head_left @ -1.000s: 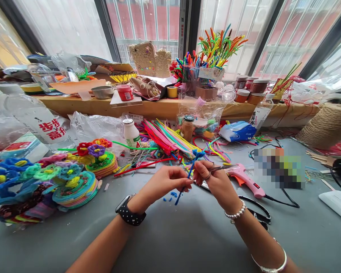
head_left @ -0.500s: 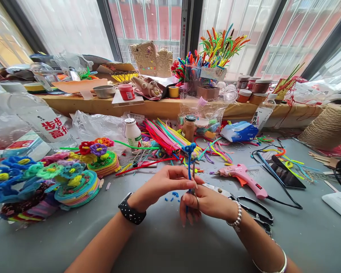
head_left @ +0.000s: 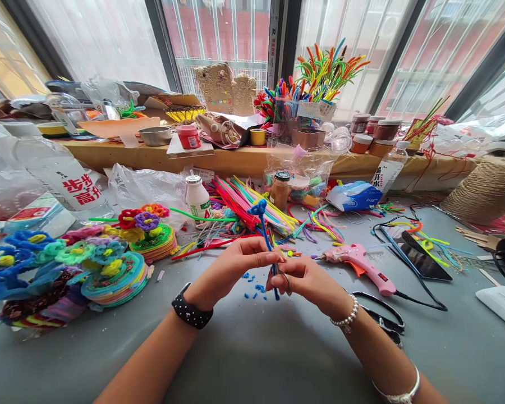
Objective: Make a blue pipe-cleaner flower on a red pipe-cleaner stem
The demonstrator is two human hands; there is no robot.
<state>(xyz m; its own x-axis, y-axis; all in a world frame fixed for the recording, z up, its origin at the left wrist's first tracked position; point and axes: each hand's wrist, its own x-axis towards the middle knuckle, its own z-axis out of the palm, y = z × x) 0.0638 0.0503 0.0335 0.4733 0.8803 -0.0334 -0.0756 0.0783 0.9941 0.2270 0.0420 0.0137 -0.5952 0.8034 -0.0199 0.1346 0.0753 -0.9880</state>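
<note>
Between the fingers of my left hand (head_left: 229, 266) is a blue pipe cleaner (head_left: 264, 224), curled into a small knot at its top and tilted to the left. My right hand (head_left: 313, 286) has its fingers through the loops of small scissors (head_left: 288, 285), whose blades point up close beside the blue stem; my fingers partly hide them. Both hands nearly touch above the grey table (head_left: 252, 359). Blue fuzz clippings (head_left: 260, 288) lie scattered below them.
Large black-handled scissors (head_left: 382, 306) lie by my right forearm, with a pink glue gun (head_left: 364, 264) and its cord beyond. Pipe-cleaner flowers (head_left: 33, 247) stand at left. Behind are a pipe-cleaner bundle (head_left: 244, 205), a white bottle (head_left: 198, 199) and a brown jar (head_left: 280, 193).
The blue pipe cleaner has gone from upright to leaning left, its top shifting left and up. My right hand has turned and drawn slightly apart from my left, with the small scissors.
</note>
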